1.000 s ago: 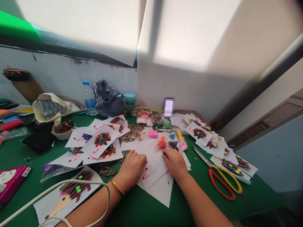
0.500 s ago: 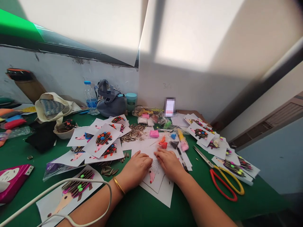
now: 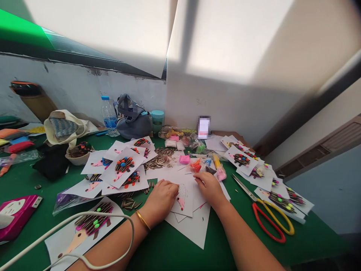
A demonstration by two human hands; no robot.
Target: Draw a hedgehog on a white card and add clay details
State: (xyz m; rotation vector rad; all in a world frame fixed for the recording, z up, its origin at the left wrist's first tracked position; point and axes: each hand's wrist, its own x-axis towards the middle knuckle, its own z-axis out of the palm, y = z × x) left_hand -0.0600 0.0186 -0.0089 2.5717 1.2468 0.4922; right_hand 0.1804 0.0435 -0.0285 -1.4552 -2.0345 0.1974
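Note:
A small white card (image 3: 187, 205) bears a hedgehog drawing with a pink clay face and pencilled scale-like spines. My left hand (image 3: 163, 198), a gold bangle at its wrist, presses on the card's left side with fingers bent and close together. Under the card lie loose white sheets (image 3: 196, 229). To the right of the drawing, my right hand (image 3: 209, 185) hovers or rests over the paper, fingers loosely bent and thumb apart, with nothing visible in them. Just beyond its fingertips are an orange clay packet (image 3: 196, 165) and a dark clay packet (image 3: 210, 170).
Finished hedgehog cards (image 3: 121, 167) are piled left, others (image 3: 255, 171) right. Scissors (image 3: 270, 218) lie at right. Sunflower seeds (image 3: 159, 158) and pink clay (image 3: 185, 159) sit behind the sheets. A white cable (image 3: 84, 214) loops across my left forearm; a phone (image 3: 204, 127) leans on the wall.
My right hand has lifted off the drawing and shifted right, baring the card's right side. The card has moved slightly away from me; my left hand stays on it.

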